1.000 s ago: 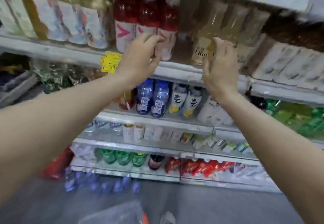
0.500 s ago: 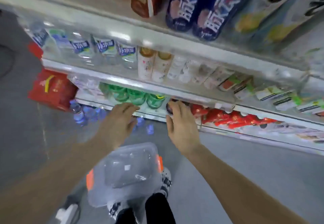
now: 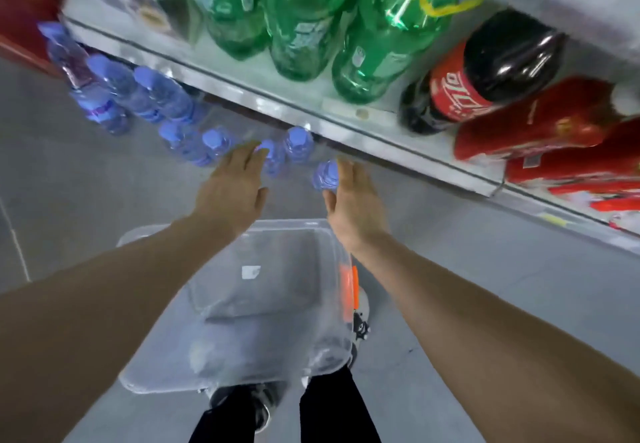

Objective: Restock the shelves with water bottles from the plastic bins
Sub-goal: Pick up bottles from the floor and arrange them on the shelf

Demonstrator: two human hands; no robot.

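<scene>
Several small water bottles with blue caps (image 3: pixel 298 144) stand on the grey floor along the foot of the bottom shelf (image 3: pixel 346 130). One blue-capped bottle (image 3: pixel 325 175) stands just left of my right hand (image 3: pixel 353 203), whose fingers are straight beside it. My left hand (image 3: pixel 232 189) hangs palm down with straight fingers, its tips over another bottle (image 3: pixel 272 162). Neither hand holds anything. A clear plastic bin (image 3: pixel 304 231) with an orange latch sits on the floor under my forearms, and it looks empty.
Green soda bottles (image 3: pixel 301 26), a cola bottle (image 3: pixel 478 75) and red packs (image 3: pixel 540 130) fill the bottom shelf. More water bottles (image 3: pixel 114 96) stand at the left by a red object (image 3: pixel 20 9). My legs and shoes (image 3: pixel 263 408) are below the bin.
My view has dropped from the upper shelves to the floor. Both hands have come down from the top shelf to the bottles by the bin.
</scene>
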